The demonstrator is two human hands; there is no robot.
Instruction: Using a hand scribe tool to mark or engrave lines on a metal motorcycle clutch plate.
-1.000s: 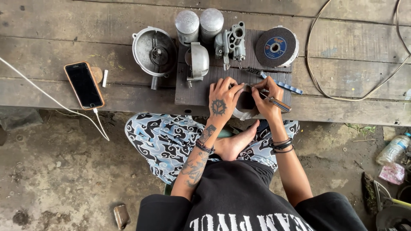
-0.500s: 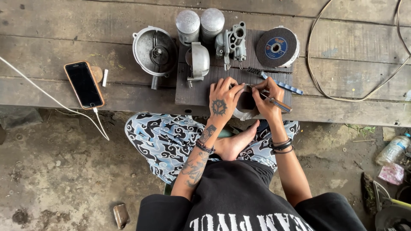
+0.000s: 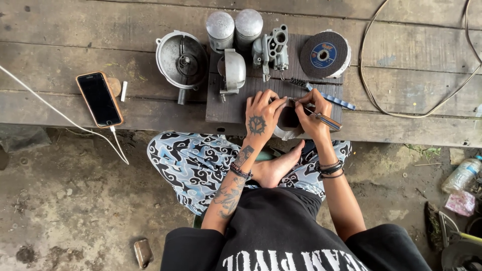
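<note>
Grey metal ring-shaped part (image 3: 287, 120) sits at the near edge of the dark board (image 3: 226, 108), clasped by the curled fingers of the left hand (image 3: 261, 115). Right hand (image 3: 312, 114) grips a thin tool (image 3: 321, 118) against it. Behind stand two pistons (image 3: 235, 27), one cutting disc (image 3: 324, 54) with a round blue label, and one phone (image 3: 99, 99) at left.

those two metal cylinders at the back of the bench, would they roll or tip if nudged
The two cylinders stand upright on flat ends, so they probably won't roll unless knocked over. They look like solid metal, likely heavy for their size and rigid. Squat proportions suggest tipping takes a firm push.
</note>
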